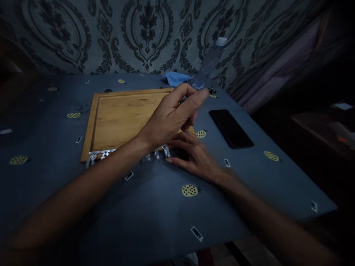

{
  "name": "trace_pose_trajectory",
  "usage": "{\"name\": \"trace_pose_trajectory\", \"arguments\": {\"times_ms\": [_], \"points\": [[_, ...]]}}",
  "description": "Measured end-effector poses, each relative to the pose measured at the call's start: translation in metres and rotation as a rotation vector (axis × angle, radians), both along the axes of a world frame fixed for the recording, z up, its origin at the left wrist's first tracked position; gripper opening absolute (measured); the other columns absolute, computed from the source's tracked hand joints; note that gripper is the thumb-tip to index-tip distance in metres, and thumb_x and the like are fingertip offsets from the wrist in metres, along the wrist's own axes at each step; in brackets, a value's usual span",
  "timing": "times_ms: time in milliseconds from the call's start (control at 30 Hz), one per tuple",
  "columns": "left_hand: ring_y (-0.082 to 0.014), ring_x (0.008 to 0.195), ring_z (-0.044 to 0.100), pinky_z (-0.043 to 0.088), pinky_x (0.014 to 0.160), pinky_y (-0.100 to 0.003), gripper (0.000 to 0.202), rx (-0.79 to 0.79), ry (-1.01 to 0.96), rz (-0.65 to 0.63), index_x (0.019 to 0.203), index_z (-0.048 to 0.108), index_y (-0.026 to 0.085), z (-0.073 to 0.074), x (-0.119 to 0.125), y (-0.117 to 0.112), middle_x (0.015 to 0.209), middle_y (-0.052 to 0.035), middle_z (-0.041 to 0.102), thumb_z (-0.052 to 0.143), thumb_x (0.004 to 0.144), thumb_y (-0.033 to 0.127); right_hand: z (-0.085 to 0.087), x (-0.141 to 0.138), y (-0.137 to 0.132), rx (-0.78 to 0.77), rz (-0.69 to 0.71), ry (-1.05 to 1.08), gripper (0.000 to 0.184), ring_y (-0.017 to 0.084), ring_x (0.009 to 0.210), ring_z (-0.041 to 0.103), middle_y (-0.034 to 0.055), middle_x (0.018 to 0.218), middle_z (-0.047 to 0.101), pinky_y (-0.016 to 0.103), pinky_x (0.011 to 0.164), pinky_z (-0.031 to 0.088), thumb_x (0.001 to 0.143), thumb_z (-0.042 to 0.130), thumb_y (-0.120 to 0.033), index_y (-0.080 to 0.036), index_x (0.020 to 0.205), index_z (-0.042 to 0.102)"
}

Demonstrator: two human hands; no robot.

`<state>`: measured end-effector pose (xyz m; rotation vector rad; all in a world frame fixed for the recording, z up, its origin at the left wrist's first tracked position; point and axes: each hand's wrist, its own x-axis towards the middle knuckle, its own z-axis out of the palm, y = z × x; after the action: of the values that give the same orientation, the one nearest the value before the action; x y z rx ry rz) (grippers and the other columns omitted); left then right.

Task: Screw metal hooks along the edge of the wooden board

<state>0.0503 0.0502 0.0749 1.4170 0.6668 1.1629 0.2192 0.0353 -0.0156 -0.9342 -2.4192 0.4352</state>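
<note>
Curling our left hand over the wooden board, its grip we cannot tell, right hand spread beside near-edge metal clips, left forearm hiding some, phone rightward, bottle and blue cloth beyond.

Likely a home, with damask wallpaper and pineapple-print tablecloth.
</note>
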Motion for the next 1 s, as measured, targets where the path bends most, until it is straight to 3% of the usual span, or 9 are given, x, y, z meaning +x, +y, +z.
{"name": "trace_pose_trajectory", "arguments": {"times_ms": [100, 167, 367, 500, 600, 700, 1000], "points": [[-0.0068, 0.046, 0.043, 0.038, 0.050, -0.021, 0.034, -0.006, 0.009, -0.137, 0.078, 0.054, 0.019, 0.000, -0.003, 0.001, 0.052, 0.0071, 0.043, 0.055, 0.103, 0.041, -0.001, 0.000, 0.000, 0.021, -0.012, 0.002, 0.052, 0.031, 0.114, 0.063, 0.0129, 0.120, 0.069, 0.054, 0.098, 0.053, 0.095, 0.058, -0.062, -0.022, 0.127, 0.070], [-0.0052, 0.042, 0.036, 0.033, 0.046, -0.020, 0.039, -0.016, 0.045, -0.155, 0.074, 0.057, 0.018, 0.000, -0.005, 0.003, 0.049, 0.0079, 0.038, 0.059, 0.100, 0.047, -0.001, 0.000, 0.000, 0.045, -0.007, 0.008, 0.053, 0.031, 0.111, 0.064, 0.0133, 0.117, 0.070, 0.054, 0.096, 0.054, 0.095, 0.058, -0.061, -0.020, 0.126, 0.070], [-0.0059, 0.042, 0.027, 0.025, 0.042, -0.021, 0.054, 0.013, -0.061, 0.014, 0.062, 0.050, 0.020, -0.010, 0.001, 0.006, 0.049, 0.0073, 0.030, 0.059, 0.095, 0.062, -0.001, 0.000, 0.000, 0.014, 0.002, 0.011, 0.051, 0.030, 0.113, 0.063, 0.0120, 0.118, 0.070, 0.054, 0.099, 0.053, 0.094, 0.060, -0.061, -0.022, 0.125, 0.071], [-0.0080, 0.047, 0.034, 0.030, 0.046, -0.022, 0.050, 0.107, -0.066, 0.176, 0.061, 0.049, 0.021, -0.017, 0.011, -0.002, 0.053, 0.0058, 0.035, 0.060, 0.098, 0.053, -0.001, 0.000, 0.000, 0.033, 0.003, 0.013, 0.052, 0.031, 0.113, 0.063, 0.0141, 0.120, 0.070, 0.054, 0.097, 0.054, 0.095, 0.057, -0.062, -0.020, 0.121, 0.073], [-0.0088, 0.050, 0.037, 0.035, 0.051, -0.022, 0.044, 0.142, -0.038, 0.211, 0.063, 0.050, 0.021, -0.019, 0.016, -0.009, 0.054, 0.0058, 0.035, 0.060, 0.100, 0.042, -0.001, -0.001, 0.000, 0.043, 0.006, 0.021, 0.051, 0.032, 0.113, 0.064, 0.0127, 0.117, 0.070, 0.055, 0.097, 0.053, 0.095, 0.054, -0.065, -0.023, 0.117, 0.074], [-0.0096, 0.050, 0.040, 0.035, 0.051, -0.023, 0.044, 0.078, -0.039, 0.225, 0.063, 0.051, 0.021, -0.018, 0.015, -0.009, 0.053, 0.0057, 0.035, 0.062, 0.099, 0.043, -0.001, -0.001, 0.001, 0.038, 0.002, 0.018, 0.052, 0.031, 0.112, 0.064, 0.0126, 0.117, 0.070, 0.055, 0.096, 0.053, 0.095, 0.053, -0.066, -0.023, 0.118, 0.073], [-0.0061, 0.042, 0.025, 0.028, 0.042, -0.021, 0.054, -0.071, -0.095, 0.020, 0.064, 0.052, 0.019, -0.009, -0.002, 0.009, 0.050, 0.0077, 0.030, 0.055, 0.098, 0.061, -0.001, 0.000, 0.000, 0.009, 0.005, 0.023, 0.048, 0.031, 0.115, 0.063, 0.0125, 0.119, 0.070, 0.055, 0.100, 0.052, 0.094, 0.063, -0.058, -0.024, 0.127, 0.069]]}}
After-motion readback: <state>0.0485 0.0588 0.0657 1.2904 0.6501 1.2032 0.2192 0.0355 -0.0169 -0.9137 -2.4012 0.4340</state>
